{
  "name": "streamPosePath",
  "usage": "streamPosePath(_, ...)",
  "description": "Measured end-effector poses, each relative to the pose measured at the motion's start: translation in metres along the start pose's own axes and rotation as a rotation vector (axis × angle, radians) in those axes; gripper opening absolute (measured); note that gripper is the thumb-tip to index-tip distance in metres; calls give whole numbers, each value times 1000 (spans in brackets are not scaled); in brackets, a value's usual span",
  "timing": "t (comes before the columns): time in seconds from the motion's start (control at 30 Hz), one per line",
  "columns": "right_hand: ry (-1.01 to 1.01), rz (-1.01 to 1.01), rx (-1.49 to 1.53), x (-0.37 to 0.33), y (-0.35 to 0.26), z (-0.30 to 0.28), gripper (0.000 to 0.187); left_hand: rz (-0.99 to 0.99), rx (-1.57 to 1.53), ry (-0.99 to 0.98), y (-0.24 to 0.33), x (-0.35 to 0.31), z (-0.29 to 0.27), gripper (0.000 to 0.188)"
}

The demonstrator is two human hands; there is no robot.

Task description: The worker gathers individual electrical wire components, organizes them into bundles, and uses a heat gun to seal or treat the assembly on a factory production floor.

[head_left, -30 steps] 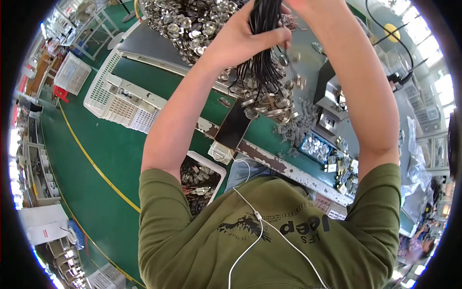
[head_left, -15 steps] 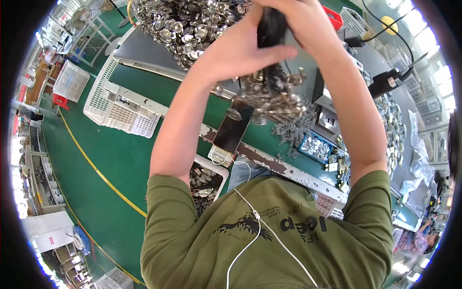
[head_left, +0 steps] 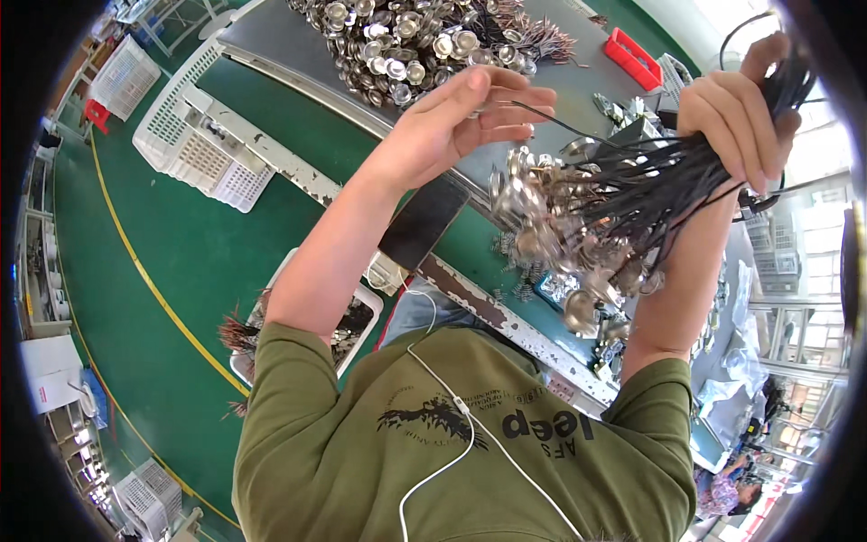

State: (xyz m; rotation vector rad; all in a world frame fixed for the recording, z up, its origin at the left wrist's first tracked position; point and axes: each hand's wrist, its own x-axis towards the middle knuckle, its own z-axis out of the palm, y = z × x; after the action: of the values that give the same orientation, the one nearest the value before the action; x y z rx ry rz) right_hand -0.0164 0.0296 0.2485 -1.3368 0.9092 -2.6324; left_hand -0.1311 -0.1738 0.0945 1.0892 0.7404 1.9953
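My right hand (head_left: pixel 741 122) is raised at the upper right, its fingers wrapped round a bundle of black cables (head_left: pixel 655 185). From the bundle's lower end hang several shiny round metal cups (head_left: pixel 582 312), blurred by motion, in front of my right forearm. My left hand (head_left: pixel 465 117) is open, fingers stretched toward the bundle. One loose black wire runs close to its fingertips; I cannot tell whether they touch it. Behind my left hand a large heap of similar metal cups (head_left: pixel 397 54) lies on the grey table.
A red tray (head_left: pixel 632 59) sits at the far right of the grey table (head_left: pixel 271 32). A dark flat phone-like device (head_left: pixel 424 221) lies before me. A blue tray of small metal parts (head_left: pixel 555 289) is partly hidden by the hanging cups. White crates (head_left: pixel 203 154) stand at the left.
My hands, together at the top before, have moved apart. The right hand has carried the cable bundle rightward, and its cups swing out below. My left hand has come off the bundle.
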Motion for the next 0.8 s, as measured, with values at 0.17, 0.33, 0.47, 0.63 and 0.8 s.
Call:
streamPosePath(0.17,8,8,-134,-12,-6,-17,50,-23,636,3,47,-10,-8,35)
streamPosePath(0.33,-174,49,40,-8,4,-16,45,-133,1271,-277,80,1,22,24)
streamPosePath(0.47,-218,154,151,-2,7,-16,46,-239,1199,-329,73,4,36,23)
streamPosePath(0.63,-247,124,141,0,14,-20,47,-58,1133,-333,63,6,36,19)
streamPosePath(0.8,-298,182,130,11,15,-23,54,99,1150,-283,50,7,34,15)
